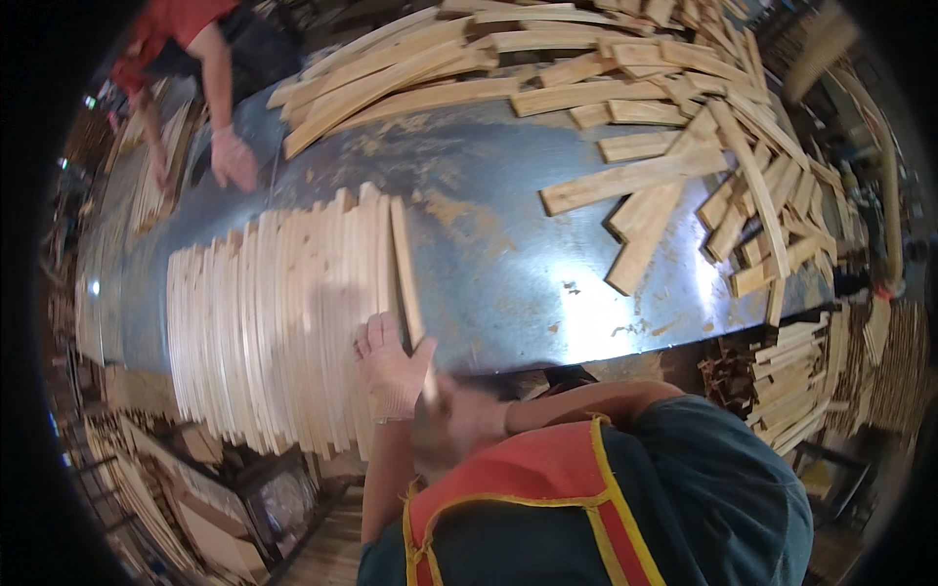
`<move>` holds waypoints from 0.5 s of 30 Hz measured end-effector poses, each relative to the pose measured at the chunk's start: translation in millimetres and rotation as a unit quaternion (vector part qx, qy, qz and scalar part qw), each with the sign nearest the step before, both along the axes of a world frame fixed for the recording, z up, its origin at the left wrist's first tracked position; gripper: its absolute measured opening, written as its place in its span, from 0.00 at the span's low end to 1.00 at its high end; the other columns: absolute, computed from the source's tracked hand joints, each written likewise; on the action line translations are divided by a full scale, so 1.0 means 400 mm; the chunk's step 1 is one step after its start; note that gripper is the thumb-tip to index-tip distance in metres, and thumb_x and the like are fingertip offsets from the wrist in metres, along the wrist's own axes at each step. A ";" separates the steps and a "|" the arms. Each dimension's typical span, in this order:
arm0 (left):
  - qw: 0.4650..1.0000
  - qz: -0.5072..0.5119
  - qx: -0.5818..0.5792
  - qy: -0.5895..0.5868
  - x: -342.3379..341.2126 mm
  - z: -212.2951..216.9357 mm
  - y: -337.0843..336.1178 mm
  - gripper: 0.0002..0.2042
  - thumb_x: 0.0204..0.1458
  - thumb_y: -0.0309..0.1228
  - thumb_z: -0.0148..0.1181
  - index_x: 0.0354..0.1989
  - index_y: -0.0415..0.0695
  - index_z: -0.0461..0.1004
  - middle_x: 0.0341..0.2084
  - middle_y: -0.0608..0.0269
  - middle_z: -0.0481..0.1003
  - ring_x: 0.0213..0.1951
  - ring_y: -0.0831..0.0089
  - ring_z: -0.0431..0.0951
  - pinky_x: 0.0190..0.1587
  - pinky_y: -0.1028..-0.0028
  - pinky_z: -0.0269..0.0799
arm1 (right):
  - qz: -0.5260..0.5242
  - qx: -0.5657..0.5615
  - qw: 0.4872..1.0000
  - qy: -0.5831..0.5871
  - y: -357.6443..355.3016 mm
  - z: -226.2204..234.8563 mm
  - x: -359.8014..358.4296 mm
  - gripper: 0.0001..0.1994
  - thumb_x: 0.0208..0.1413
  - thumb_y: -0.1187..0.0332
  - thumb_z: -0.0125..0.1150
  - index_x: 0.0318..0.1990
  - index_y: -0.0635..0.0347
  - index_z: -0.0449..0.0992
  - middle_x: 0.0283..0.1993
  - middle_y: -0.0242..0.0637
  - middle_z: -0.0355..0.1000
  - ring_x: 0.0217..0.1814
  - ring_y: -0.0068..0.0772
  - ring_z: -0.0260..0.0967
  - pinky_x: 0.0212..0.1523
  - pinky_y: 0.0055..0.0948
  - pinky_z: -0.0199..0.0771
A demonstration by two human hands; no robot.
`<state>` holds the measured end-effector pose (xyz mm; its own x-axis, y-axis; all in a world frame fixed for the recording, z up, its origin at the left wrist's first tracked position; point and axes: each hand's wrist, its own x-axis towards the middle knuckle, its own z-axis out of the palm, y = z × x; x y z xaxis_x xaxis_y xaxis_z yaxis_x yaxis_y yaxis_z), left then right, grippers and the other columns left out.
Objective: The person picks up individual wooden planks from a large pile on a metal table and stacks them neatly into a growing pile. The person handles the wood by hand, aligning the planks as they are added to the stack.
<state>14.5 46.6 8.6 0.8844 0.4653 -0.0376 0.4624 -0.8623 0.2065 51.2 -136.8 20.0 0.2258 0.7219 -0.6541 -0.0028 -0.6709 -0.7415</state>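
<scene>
A row of pale wooden slats [283,313] stands packed side by side on the metal table, left of centre. My left hand [389,369] lies flat on the row's right end, fingers stretched out and thumb spread toward a single slat [405,269]. That slat leans slightly away from the row, with a narrow gap between them. Its near end runs past my left thumb to my right hand [461,418], which is closed around it close to my body. Motion smears the right hand, so its separate fingers are hard to make out.
Loose wooden boards [635,88] lie heaped across the far and right parts of the metal table [469,166]. At far left, a co-worker's gloved hand [233,159] hovers by the table, near another slat stack [161,181]. More wood [796,381] is stacked below at right.
</scene>
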 end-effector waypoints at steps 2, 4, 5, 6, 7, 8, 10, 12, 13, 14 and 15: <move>0.998 -0.014 0.048 0.026 0.002 0.002 -0.008 0.42 0.53 0.39 0.70 0.78 0.44 0.64 0.75 0.51 0.66 0.76 0.44 0.64 0.79 0.46 0.58 | 0.146 0.044 0.988 -0.003 0.029 -0.008 0.002 0.41 0.58 0.54 0.67 0.78 0.56 0.62 0.68 0.62 0.75 0.70 0.63 0.74 0.68 0.54 0.76; 0.996 0.012 0.065 0.056 -0.004 -0.006 -0.008 0.44 0.52 0.38 0.71 0.80 0.44 0.62 0.77 0.49 0.64 0.78 0.43 0.62 0.79 0.45 0.59 | 0.284 0.108 0.952 -0.042 0.021 -0.011 0.138 0.37 0.59 0.56 0.67 0.76 0.54 0.66 0.68 0.59 0.75 0.70 0.61 0.75 0.66 0.55 0.77; 0.994 0.031 0.074 0.074 -0.005 -0.012 -0.006 0.45 0.51 0.38 0.71 0.81 0.44 0.61 0.78 0.48 0.63 0.78 0.42 0.61 0.79 0.44 0.59 | 0.241 0.251 0.925 -0.153 -0.013 -0.004 0.251 0.33 0.57 0.58 0.67 0.70 0.55 0.71 0.64 0.56 0.77 0.67 0.59 0.76 0.62 0.55 0.79; 0.992 0.021 0.101 0.072 -0.004 -0.017 -0.008 0.46 0.52 0.38 0.72 0.81 0.44 0.60 0.78 0.47 0.63 0.79 0.42 0.60 0.79 0.43 0.59 | 0.141 0.284 0.911 -0.265 -0.023 0.009 0.369 0.35 0.50 0.52 0.74 0.67 0.53 0.76 0.59 0.53 0.82 0.62 0.61 0.80 0.65 0.56 0.79; 0.988 0.029 0.124 0.093 0.000 -0.020 -0.012 0.47 0.52 0.38 0.72 0.82 0.44 0.59 0.79 0.46 0.62 0.79 0.41 0.60 0.79 0.43 0.59 | 0.144 0.140 0.924 -0.325 -0.076 0.024 0.512 0.33 0.49 0.54 0.74 0.63 0.58 0.78 0.55 0.51 0.83 0.61 0.58 0.81 0.62 0.57 0.79; 0.982 0.044 0.131 0.130 0.013 -0.021 -0.023 0.47 0.52 0.38 0.72 0.82 0.44 0.59 0.79 0.45 0.62 0.80 0.40 0.59 0.79 0.42 0.58 | 0.162 0.135 0.830 -0.516 -0.150 0.048 0.664 0.31 0.49 0.56 0.74 0.63 0.53 0.79 0.48 0.48 0.84 0.57 0.56 0.82 0.60 0.57 0.80; 0.990 0.007 0.126 0.063 0.056 -0.014 -0.065 0.48 0.52 0.40 0.73 0.82 0.44 0.58 0.78 0.46 0.62 0.79 0.40 0.60 0.78 0.41 0.58 | 0.158 -0.066 0.819 -0.548 -0.297 0.091 0.894 0.29 0.52 0.57 0.75 0.63 0.46 0.77 0.62 0.44 0.78 0.65 0.50 0.77 0.61 0.52 0.78; 0.993 -0.042 0.106 0.013 0.114 0.009 -0.141 0.49 0.52 0.43 0.74 0.82 0.44 0.58 0.78 0.46 0.63 0.78 0.39 0.60 0.78 0.41 0.58 | 0.154 -0.260 0.791 -0.532 -0.390 0.112 0.989 0.28 0.53 0.57 0.77 0.62 0.43 0.78 0.62 0.38 0.78 0.66 0.44 0.76 0.69 0.54 0.70; 0.992 -0.078 0.098 -0.014 0.155 0.019 -0.188 0.49 0.52 0.44 0.75 0.82 0.44 0.58 0.78 0.46 0.63 0.78 0.39 0.60 0.78 0.41 0.58 | 0.169 -0.198 0.803 -0.536 -0.414 0.114 0.988 0.28 0.52 0.57 0.77 0.62 0.43 0.78 0.60 0.37 0.79 0.65 0.43 0.77 0.68 0.53 0.70; 0.988 -0.114 0.090 -0.047 0.202 0.028 -0.237 0.50 0.52 0.45 0.76 0.82 0.44 0.58 0.78 0.45 0.63 0.78 0.39 0.60 0.78 0.41 0.58 | 0.193 -0.165 0.810 -0.529 -0.422 0.111 0.966 0.29 0.51 0.57 0.78 0.61 0.43 0.78 0.57 0.36 0.79 0.64 0.42 0.78 0.67 0.53 0.70; 0.987 -0.133 0.073 -0.048 0.244 0.035 -0.290 0.50 0.51 0.47 0.76 0.82 0.44 0.58 0.76 0.45 0.64 0.77 0.40 0.62 0.77 0.42 0.59 | 0.207 -0.126 0.808 -0.537 -0.421 0.108 0.934 0.29 0.50 0.56 0.78 0.61 0.43 0.78 0.55 0.36 0.80 0.63 0.42 0.78 0.66 0.52 0.71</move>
<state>112.0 -69.2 22.5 0.9724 0.2097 0.1021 0.1995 -0.9746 0.1017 424.8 -305.2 63.0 0.5339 0.7559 -0.3789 0.8150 -0.5794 -0.0075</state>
